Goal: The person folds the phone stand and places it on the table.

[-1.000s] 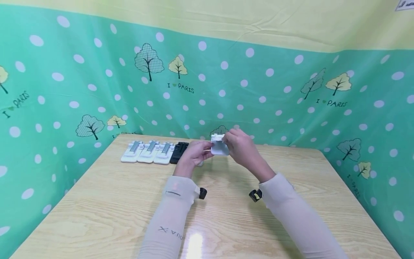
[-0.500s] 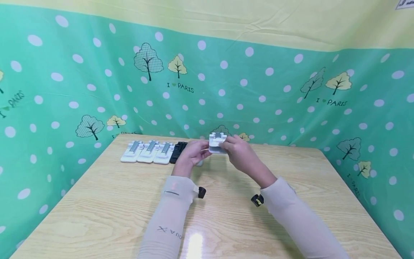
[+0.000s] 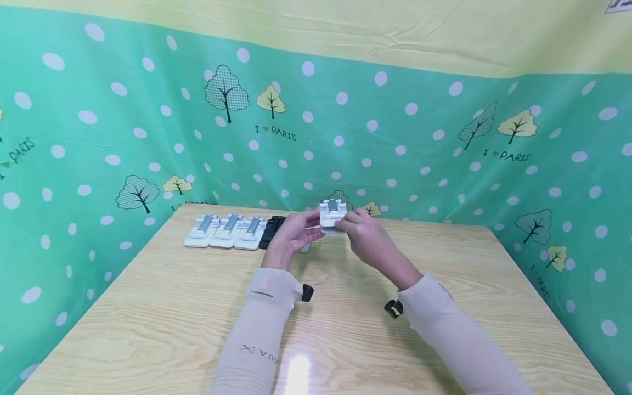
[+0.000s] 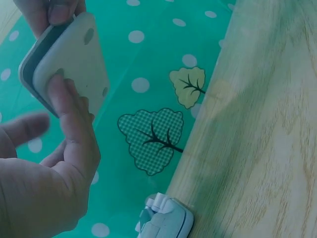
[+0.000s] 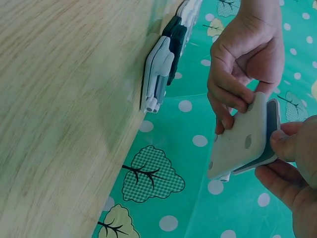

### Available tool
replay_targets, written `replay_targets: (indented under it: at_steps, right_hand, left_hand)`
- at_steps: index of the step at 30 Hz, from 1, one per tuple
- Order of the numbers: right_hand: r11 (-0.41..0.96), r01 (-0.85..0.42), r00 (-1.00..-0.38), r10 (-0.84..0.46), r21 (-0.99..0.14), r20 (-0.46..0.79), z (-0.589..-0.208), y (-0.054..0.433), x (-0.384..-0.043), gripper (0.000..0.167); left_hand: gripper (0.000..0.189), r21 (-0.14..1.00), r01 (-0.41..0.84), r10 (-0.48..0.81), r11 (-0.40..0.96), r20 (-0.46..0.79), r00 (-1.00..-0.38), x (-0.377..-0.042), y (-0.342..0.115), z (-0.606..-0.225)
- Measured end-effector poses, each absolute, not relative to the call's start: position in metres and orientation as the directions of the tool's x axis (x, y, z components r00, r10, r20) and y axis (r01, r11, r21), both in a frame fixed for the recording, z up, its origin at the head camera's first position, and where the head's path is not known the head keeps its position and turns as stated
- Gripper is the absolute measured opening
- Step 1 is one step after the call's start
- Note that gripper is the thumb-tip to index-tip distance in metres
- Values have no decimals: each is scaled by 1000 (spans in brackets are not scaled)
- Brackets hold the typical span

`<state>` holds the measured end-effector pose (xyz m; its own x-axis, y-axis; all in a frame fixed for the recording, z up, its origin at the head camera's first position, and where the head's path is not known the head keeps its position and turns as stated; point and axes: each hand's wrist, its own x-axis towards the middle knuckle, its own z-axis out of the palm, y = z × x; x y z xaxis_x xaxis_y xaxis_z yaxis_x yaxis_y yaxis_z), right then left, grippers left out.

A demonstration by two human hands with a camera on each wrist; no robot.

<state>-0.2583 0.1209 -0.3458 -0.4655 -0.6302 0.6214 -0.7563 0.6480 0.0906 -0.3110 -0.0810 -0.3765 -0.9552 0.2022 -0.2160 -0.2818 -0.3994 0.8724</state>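
Note:
A white folding phone stand (image 3: 329,218) is held in the air above the far edge of the table, with a grey pad on its upper side. My left hand (image 3: 290,235) holds it from the left; in the left wrist view, the fingers (image 4: 69,106) press the pale underside of its base (image 4: 84,64). From the other side, my right hand (image 3: 369,238) pinches the hinged plate between thumb and fingers. A narrow gap shows between plate and base (image 5: 242,141) in the right wrist view. The plate's hinge is mostly hidden there.
Left of my hands, three white phone stands (image 3: 226,235) lie folded in a row on the wooden table (image 3: 163,307). A black one (image 3: 269,235) follows, then another white one (image 5: 156,74), mostly behind my left hand in the head view. A green dotted cloth (image 3: 395,181) hangs behind.
My right hand has swung the stand's hinged plate down towards the base, so the gap has narrowed and the grey pad now shows on top. My left hand has stayed nearly still.

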Motion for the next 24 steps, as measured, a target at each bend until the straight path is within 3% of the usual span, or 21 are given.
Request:
replay_targets:
  at_steps: [9,19,24]
  right_hand:
    - [646,-757,-474,-647,99,597,-354,120,-257,27]
    - [631,-770,-469,-656,89,591,-358,121,-257,23]
    - [626,-778,-500,-674,60,544,-363,121,-257,14]
  left_hand:
    - [19,890,-262,199,-373,-199,-960,-313,-82,-379]
    - [26,910,-271,214,-315,-210,-954,-314,-81,-382]
    - [30,930,-289,200,-226,-247,-948,-314,-81,-388]
